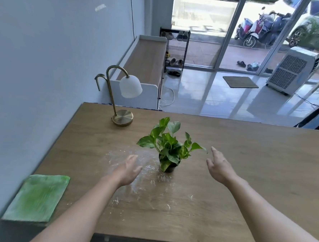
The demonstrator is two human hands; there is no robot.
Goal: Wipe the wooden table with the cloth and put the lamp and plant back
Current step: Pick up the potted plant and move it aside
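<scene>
The small green-leafed plant in a dark pot [169, 155] stands upright at centre frame on the wooden counter [255, 164], between the left hand [128, 170] and right hand [219, 168]; each grip is spread open and empty, clear of the pot. The brass gooseneck lamp with white glass shade [121, 98] stands upper left near the counter's far edge. The flat green square cloth [37, 197] lies lower left at the near corner, with bare counter at right.

leafy potted plant [169, 151] mid-table [245, 163], brass lamp [121, 98] far-left, green cloth [37, 197] flat near-left

Two bare forearms — no sleeves, no rings on left hand [128, 170] or right hand [219, 168].
</scene>
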